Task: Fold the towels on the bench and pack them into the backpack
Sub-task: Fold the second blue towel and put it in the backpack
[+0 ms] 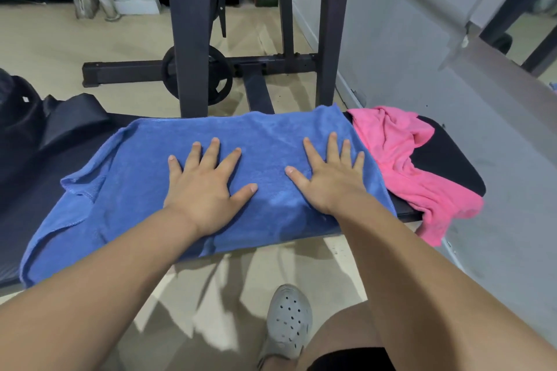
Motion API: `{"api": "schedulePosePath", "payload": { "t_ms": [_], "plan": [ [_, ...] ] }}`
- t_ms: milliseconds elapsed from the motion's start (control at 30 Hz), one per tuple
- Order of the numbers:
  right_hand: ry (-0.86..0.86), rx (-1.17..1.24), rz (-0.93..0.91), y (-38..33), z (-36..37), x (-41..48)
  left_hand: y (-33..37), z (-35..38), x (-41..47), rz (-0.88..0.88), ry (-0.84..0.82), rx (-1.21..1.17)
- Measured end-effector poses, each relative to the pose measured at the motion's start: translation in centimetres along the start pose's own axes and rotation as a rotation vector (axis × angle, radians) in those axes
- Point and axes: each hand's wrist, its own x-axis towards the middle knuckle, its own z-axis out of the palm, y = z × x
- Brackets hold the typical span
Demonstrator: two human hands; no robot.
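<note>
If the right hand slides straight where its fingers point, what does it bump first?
The right hand only crosses more blue towel, then the far edge of the bench. Beyond that, probably the dark rack post, though depth is unclear.

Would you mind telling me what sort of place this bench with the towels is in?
Probably a home gym: a padded black bench, a dark steel rack behind it, and a weight plate at the rack's foot.

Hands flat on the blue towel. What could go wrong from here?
The pink towel hangs off the bench end; a nudge from the right hand might drop it. The blue towel overhangs the near edge and its left corner is rumpled, so the fold may come out crooked.
</note>
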Motion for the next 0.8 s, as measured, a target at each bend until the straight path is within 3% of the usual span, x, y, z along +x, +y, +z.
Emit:
{"api": "schedulePosePath", "payload": {
  "t_ms": [67,200,400,600,800],
  "plan": [
    [0.027,-0.017,-0.003,-1.0,-0.2,-0.4,-2.0,-0.7,-0.9,-0.010,0.022,0.013],
    [0.112,0.033,-0.183,-5.8,-0.5,-1.3,-7.4,-2.1,-3.2,-0.076,0.150,0.068],
    [0.051,0.060,-0.369,-13.5,-0.5,-1.8,-14.4,-2.7,-6.2,-0.262,0.253,0.087],
    [0.037,0.122,-0.491,-19.2,-0.7,-1.7,-16.7,-3.1,-7.4,-0.472,0.078,-0.095],
    [0.088,0.300,-0.745,-23.6,-0.9,-2.8,-17.6,-2.9,-7.2,-0.415,0.087,-0.407]
  ]
}}
